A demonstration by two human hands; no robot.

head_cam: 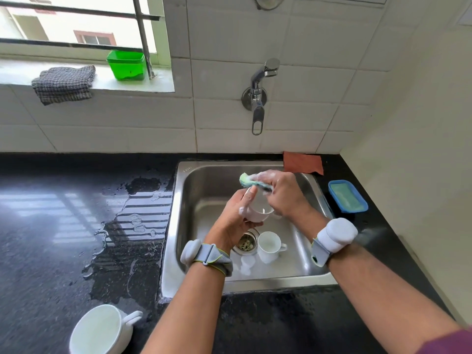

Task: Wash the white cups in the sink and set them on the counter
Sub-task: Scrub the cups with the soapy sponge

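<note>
Mid-scrub here, so maybe a third of the way through by my guess. The left hand (236,213) is wrapped around a white cup (258,210), held up over the middle of the sink (189,190), thumb hooked over the rim. The right hand (278,192) is closed on a soapy green sponge (249,181) sitting right at the top edge of that cup, suds all over the fingers. A second cup (268,245) stands upright on the sink floor near the front edge, just beside the drain (246,244), and it looks like it hasn't been done yet. One finished cup (98,330) is already out on the worktop (51,251) at the front left corner, lying tilted with the handle pointing right. The tap (258,98) isn't running, so the held cup needs a rinse before it joins the other one. There's a puddle along the worktop by the sink's left edge and a blue soap tray (347,196) off the right edge.
</note>
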